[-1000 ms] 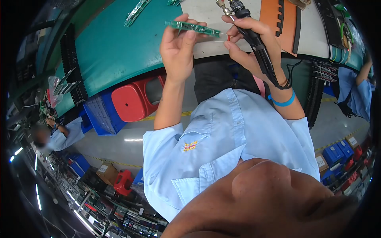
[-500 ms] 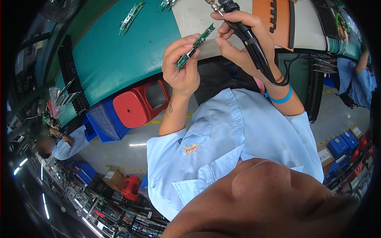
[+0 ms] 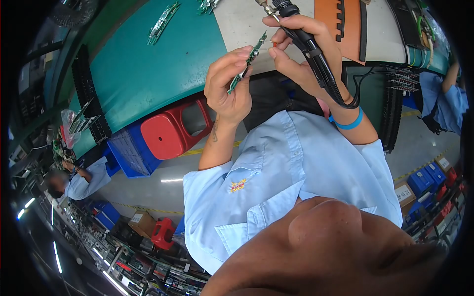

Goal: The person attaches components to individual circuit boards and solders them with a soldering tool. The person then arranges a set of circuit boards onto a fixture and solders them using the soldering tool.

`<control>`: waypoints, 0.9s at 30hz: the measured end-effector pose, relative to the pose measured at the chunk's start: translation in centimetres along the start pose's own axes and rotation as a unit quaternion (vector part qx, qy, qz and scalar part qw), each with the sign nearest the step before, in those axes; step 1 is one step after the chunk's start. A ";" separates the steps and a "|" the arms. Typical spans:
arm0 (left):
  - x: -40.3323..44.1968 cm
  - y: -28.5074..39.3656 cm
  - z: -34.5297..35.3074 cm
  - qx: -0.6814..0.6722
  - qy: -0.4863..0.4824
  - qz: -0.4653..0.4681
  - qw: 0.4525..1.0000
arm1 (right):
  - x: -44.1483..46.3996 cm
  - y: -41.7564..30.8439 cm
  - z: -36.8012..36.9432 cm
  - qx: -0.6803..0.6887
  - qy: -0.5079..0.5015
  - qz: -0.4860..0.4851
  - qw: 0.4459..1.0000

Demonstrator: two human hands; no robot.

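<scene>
Red plastic stool [image 3: 160, 136], blue crate [image 3: 132, 152], cardboard box [image 3: 142, 223]

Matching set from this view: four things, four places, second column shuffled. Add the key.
Things:
1. circuit board
2. black tool
3. blue wristband
4. red stool

Places:
A. around the wrist, below the right hand
B. beside a blue crate, near the edge of the green bench top
C. in the grip of the left hand
D. held in the right hand, its cable running past the wrist

Pairs: 1-C, 2-D, 3-A, 4-B
</scene>
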State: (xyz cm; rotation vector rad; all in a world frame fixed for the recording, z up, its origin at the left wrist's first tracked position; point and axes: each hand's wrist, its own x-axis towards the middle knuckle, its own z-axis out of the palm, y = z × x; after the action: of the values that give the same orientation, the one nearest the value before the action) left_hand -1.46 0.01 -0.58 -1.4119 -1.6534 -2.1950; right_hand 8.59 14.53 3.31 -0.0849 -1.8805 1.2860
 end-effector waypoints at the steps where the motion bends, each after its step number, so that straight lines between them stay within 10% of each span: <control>1: 0.0 0.0 0.0 0.004 -0.002 0.003 1.000 | 0.0 0.0 0.0 0.003 0.001 0.000 1.000; 19: -0.8 1.4 0.2 0.083 -0.064 -0.012 0.994 | -0.3 1.0 -0.3 0.004 -0.018 -0.030 0.999; 27: 0.5 2.6 0.5 -0.402 0.047 -0.291 0.867 | -0.7 0.9 -0.3 0.046 -0.005 -0.032 0.998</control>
State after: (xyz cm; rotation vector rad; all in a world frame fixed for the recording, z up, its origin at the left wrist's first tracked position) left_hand -0.09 -0.51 1.67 -0.8881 -1.2685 -3.5139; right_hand 8.91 14.86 2.28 0.0292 -1.8148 1.3287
